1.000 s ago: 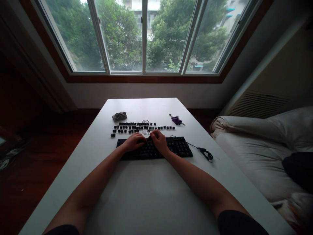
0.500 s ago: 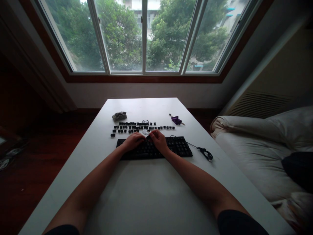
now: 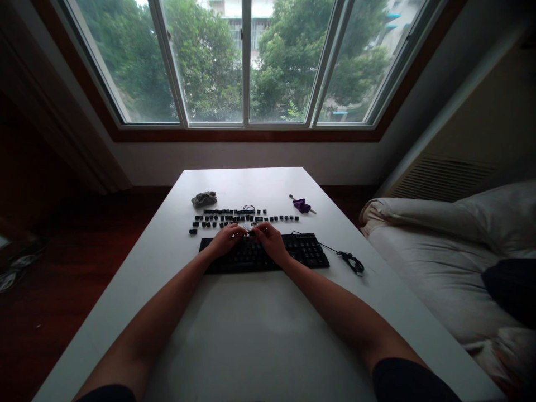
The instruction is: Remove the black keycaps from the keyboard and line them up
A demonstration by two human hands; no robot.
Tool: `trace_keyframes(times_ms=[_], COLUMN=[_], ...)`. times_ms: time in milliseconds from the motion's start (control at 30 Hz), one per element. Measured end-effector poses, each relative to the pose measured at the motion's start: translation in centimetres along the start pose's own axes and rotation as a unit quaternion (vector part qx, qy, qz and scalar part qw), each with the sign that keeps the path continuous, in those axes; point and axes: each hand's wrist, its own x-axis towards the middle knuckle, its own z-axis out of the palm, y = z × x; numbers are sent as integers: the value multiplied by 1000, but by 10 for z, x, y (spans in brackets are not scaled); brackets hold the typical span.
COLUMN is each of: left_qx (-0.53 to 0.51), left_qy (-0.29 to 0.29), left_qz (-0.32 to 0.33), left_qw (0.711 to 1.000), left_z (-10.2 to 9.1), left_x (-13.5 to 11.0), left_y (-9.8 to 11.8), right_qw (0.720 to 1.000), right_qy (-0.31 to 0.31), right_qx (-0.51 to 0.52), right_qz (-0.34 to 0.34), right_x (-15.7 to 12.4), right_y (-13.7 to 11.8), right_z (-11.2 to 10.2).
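- Right hand (image 3: 268, 237) seemingly pinches a black key (image 3: 251, 233); left hand (image 3: 228, 238): can't tell.
- Key: likely light, stiff, slippery; grip opposite sides.
- Keyboard (image 3: 309, 252): probably rigid; steady its edge.

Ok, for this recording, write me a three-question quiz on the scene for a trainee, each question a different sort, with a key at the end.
1. True or false: the coiled cable lies to the right of the keyboard.

2. Which of these lies behind the loose keys, on the left side of the table?
(a) a purple cloth
(b) a grey rag
(c) a red cup

3. Fill in "near" or "far": the fingertips of the left hand and right hand come close together by the ____ edge of the keyboard.

Key: 1. True; 2. b; 3. far
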Motion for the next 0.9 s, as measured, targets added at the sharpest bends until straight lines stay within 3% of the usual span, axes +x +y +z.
trace_keyframes(times_ms=[900], left_qx=[-67], left_qy=[89], left_qz=[-61], left_qw=[992], left_z=[1], left_x=[2], left_y=[-8], right_qw=[999], right_qy=[31], right_qx=[-14], right_qz=[17], right_x=[0], right_y=[3], right_z=[1])
